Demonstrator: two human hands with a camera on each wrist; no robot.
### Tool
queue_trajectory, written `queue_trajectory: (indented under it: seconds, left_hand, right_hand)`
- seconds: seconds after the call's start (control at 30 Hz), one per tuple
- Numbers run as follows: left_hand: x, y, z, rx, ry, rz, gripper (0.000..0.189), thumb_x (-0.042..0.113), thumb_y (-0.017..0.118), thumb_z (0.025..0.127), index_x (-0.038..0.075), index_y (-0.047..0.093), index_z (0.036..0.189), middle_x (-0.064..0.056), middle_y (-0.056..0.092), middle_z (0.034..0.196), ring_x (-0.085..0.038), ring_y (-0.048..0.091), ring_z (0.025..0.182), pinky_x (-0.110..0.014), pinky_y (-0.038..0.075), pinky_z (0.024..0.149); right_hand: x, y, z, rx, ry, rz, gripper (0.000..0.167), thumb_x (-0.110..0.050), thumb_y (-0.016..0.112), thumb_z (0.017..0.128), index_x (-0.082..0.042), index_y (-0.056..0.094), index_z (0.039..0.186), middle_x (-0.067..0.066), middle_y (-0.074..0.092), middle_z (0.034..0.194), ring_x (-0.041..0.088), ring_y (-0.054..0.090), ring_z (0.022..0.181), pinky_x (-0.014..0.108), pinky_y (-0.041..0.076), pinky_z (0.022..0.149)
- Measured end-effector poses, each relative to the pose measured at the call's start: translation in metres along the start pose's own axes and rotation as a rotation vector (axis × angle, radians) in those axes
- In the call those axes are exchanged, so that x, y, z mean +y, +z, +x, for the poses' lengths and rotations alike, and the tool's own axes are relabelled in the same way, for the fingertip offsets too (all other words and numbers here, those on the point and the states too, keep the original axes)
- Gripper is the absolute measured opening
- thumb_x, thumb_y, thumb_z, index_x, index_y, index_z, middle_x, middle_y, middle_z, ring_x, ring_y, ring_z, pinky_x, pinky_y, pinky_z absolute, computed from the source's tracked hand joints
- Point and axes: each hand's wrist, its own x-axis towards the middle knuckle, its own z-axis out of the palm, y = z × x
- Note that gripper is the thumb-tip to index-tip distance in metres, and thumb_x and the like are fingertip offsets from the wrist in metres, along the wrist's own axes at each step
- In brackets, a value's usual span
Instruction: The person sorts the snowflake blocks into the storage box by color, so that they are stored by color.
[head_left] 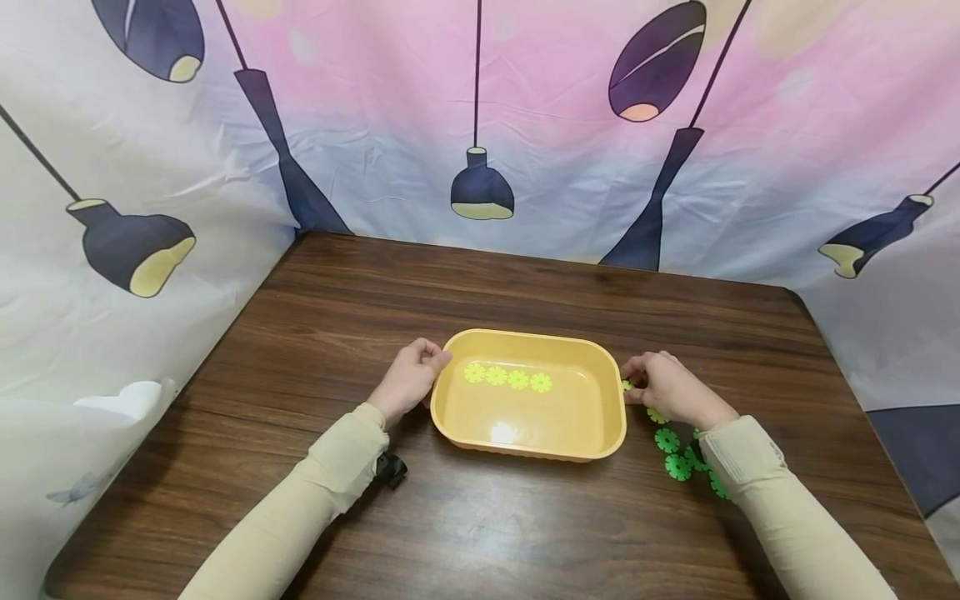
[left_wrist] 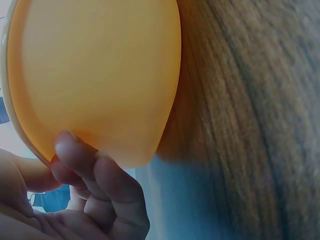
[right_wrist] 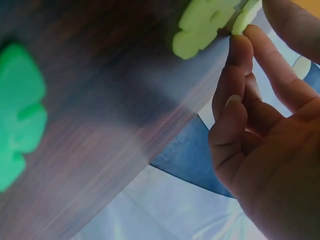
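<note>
A yellow plastic tray (head_left: pixel 465 417) lies on the table, with several yellow flower-shaped discs (head_left: pixel 497 376) in a row along its far side. My left hand (head_left: pixel 408 377) pinches the tray's left rim, fingertips against the outer wall (left_wrist: pixel 100 75) in the left wrist view. Just beyond the tray's right edge, my right hand (head_left: pixel 667 387) pinches a yellow-green flower disc (right_wrist: pixel 246 16) on edge between thumb and fingers. Another yellow-green disc (head_left: pixel 657 415) lies on the table below that hand, partly covered by it.
Several green flower discs (head_left: pixel 678 467) are scattered right of the tray, some under the right sleeve. A small black object (head_left: pixel 392 469) sits beside the left forearm. The wooden table (head_left: pixel 360 283) meets a printed cloth (head_left: pixel 555 208) at the back and sides.
</note>
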Motion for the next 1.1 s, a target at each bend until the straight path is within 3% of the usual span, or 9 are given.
queue_trajectory:
  seconds: [0.27, 0.43, 0.53, 0.73, 1.1]
  left_hand:
    - [-0.0003, 0.0006, 0.0002, 0.0, -0.003, -0.009, 0.02, 0.021, 0.053, 0.102, 0.001, 0.05, 0.104, -0.013, 0.059, 0.085, -0.016, 0.055, 0.056, -0.028, 0.047, 0.045]
    - [-0.0003, 0.0008, -0.0001, -0.008, 0.0, -0.021, 0.019, 0.02, 0.052, 0.102, 0.001, 0.049, 0.104, -0.011, 0.056, 0.079, -0.013, 0.048, 0.047, -0.025, 0.042, 0.041]
    - [-0.0004, 0.0008, -0.0001, -0.008, 0.005, -0.025, 0.019, 0.02, 0.051, 0.102, 0.001, 0.049, 0.104, -0.01, 0.055, 0.077, -0.012, 0.046, 0.045, -0.024, 0.04, 0.04]
    - [-0.0007, 0.0011, -0.0003, -0.015, 0.002, -0.028, 0.019, 0.02, 0.051, 0.102, 0.001, 0.049, 0.104, -0.011, 0.055, 0.078, -0.013, 0.049, 0.047, -0.024, 0.042, 0.04]
    - [-0.0006, 0.001, 0.0004, -0.018, 0.003, -0.034, 0.019, 0.02, 0.051, 0.103, 0.001, 0.048, 0.104, -0.013, 0.057, 0.081, -0.013, 0.051, 0.048, -0.024, 0.043, 0.04]
  right_hand:
    - [0.0003, 0.0005, -0.0007, 0.014, 0.046, 0.012, 0.019, -0.009, 0.078, 0.083, -0.001, 0.066, 0.095, 0.001, 0.062, 0.079, 0.015, 0.055, 0.069, 0.029, 0.049, 0.062]
    - [0.0002, 0.0007, -0.0035, 0.049, 0.083, -0.048, 0.025, -0.024, 0.081, 0.08, -0.007, 0.067, 0.09, -0.002, 0.062, 0.076, 0.02, 0.052, 0.078, 0.035, 0.045, 0.07]
    - [0.0002, 0.0005, -0.0043, 0.069, 0.099, -0.084, 0.028, -0.031, 0.082, 0.078, -0.01, 0.067, 0.088, -0.003, 0.061, 0.074, 0.021, 0.049, 0.078, 0.037, 0.041, 0.069]
    - [-0.0017, 0.0, -0.005, 0.067, 0.106, -0.067, 0.03, -0.028, 0.082, 0.079, -0.007, 0.064, 0.09, -0.002, 0.06, 0.072, 0.014, 0.052, 0.061, 0.032, 0.044, 0.058]
    - [-0.0024, -0.0004, -0.007, 0.096, 0.153, -0.018, 0.028, -0.024, 0.084, 0.077, -0.008, 0.062, 0.084, 0.001, 0.061, 0.072, 0.015, 0.054, 0.057, 0.031, 0.046, 0.053]
